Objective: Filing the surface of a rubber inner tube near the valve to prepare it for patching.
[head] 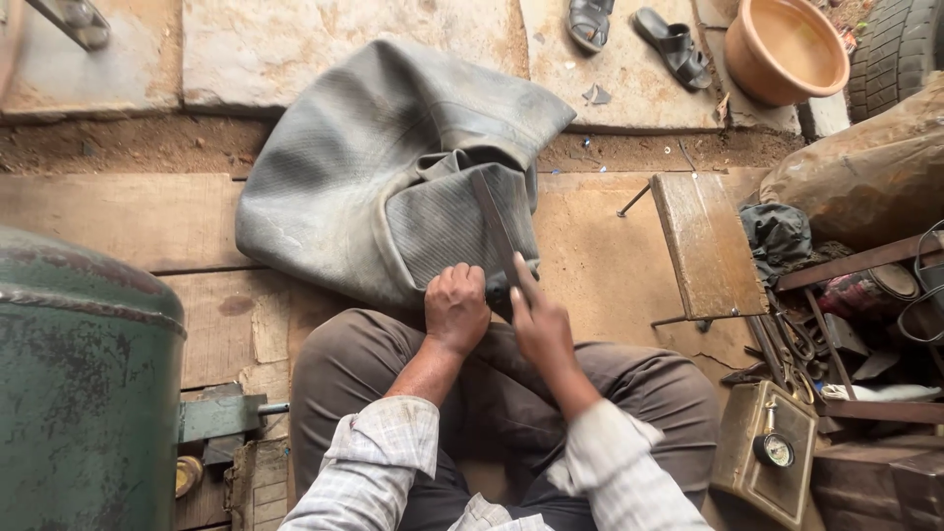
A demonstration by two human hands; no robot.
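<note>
A large grey rubber inner tube (374,157) lies folded on the wooden floor in front of my knees. My left hand (455,307) is closed on a folded edge of the tube and pins it against my lap. In my right hand (536,320) I grip the handle of a long flat metal file (494,221), index finger stretched along it. The file's blade lies across the ribbed patch of the tube, pointing away from me.
A green metal tank (84,383) stands at the left. A small wooden stool (706,241) is at the right, with scissors and tools (792,344), a gauge box (772,447) and a sack (865,172) beyond. A clay bowl (787,47), sandals (629,28) and a tyre (900,44) lie at the back.
</note>
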